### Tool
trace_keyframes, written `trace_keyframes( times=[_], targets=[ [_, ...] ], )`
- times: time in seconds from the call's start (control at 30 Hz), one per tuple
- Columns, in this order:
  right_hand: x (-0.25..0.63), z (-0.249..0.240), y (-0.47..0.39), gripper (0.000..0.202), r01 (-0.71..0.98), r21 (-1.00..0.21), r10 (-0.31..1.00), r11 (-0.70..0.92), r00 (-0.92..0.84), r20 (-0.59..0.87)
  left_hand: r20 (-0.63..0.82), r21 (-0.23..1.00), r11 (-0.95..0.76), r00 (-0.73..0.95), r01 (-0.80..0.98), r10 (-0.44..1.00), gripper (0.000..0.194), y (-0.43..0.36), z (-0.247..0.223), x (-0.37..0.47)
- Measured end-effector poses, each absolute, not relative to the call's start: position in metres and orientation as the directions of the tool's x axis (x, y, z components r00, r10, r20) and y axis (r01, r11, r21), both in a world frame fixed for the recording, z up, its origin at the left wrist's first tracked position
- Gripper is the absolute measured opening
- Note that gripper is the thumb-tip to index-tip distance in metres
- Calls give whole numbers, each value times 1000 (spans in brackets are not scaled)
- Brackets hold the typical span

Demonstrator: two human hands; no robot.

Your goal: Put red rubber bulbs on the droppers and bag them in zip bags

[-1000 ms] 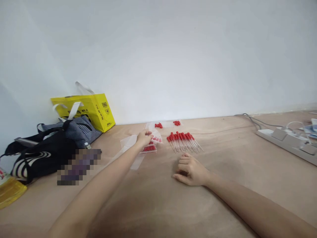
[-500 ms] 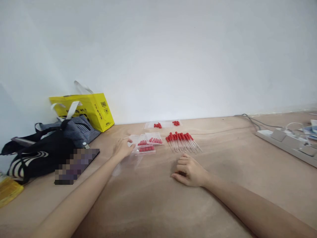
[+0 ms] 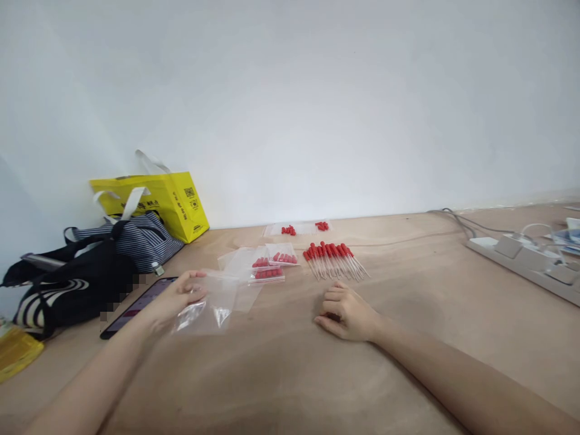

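Observation:
My left hand pinches the edge of a clear plastic bag, which hangs to its right over the table. More clear bags lie just behind it. Small bags of red pieces are stacked right of those. My right hand rests on the table with its fingers curled and nothing visible in them. Beyond it lies a row of red-capped clear sticks. Near the wall, a clear sheet bears two small groups of red pieces.
At the left stand a yellow bag, a striped bag and a black bag, with a phone beside them. A power strip with plugs and cables lies at the right.
My left hand has moved left and toward me from the bags of red pieces, drawing a clear bag with it. My right hand stays in place.

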State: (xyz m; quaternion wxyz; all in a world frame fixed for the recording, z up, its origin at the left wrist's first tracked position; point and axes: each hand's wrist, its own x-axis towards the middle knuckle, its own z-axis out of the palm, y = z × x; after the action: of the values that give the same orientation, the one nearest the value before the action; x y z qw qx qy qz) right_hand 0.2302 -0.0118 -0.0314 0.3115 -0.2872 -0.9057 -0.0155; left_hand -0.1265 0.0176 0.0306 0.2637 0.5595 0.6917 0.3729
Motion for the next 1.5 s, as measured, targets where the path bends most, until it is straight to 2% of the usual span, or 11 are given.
trace_keyframes(
  times=[0.07,0.2,0.3,0.4,0.53,0.67,0.83,1.0,1.2,1.37,1.5],
  targets=[
    [227,-30,-14,19,566,-239,585,789,-575,572,14,914,81,-230,397,973,37,-3,28,-110],
    [216,-28,-21,19,658,-499,807,564,-309,504,-103,987,125,-202,99,974,20,-33,8,-43],
    [210,-27,-25,24,709,-557,879,431,-191,437,-199,980,197,-114,-26,973,10,-44,-6,15],
    [212,-25,-26,25,791,-464,889,399,-211,406,-193,977,185,75,106,978,15,-51,-6,46],
    [221,-22,-21,25,795,-291,828,533,-418,375,-260,830,-33,439,556,860,34,-53,8,34],
    [229,-20,-10,23,741,-190,753,644,-570,329,-45,663,-258,382,702,923,24,-33,5,11],
    [233,-20,4,28,635,-157,646,756,-689,329,77,673,-280,312,684,947,34,-11,-6,23],
    [228,-21,-4,27,652,-290,708,700,-581,402,51,745,-192,233,639,971,45,-8,-10,36],
    [220,-23,-25,32,628,-436,764,645,-540,352,192,721,-225,123,655,974,48,-3,-22,30],
    [222,-27,-19,32,614,-457,764,643,-553,332,221,683,-259,145,683,964,20,-4,-20,28],
    [227,-28,-16,35,592,-468,751,656,-573,327,305,616,-364,215,699,928,22,-2,-21,24]
  ],
)
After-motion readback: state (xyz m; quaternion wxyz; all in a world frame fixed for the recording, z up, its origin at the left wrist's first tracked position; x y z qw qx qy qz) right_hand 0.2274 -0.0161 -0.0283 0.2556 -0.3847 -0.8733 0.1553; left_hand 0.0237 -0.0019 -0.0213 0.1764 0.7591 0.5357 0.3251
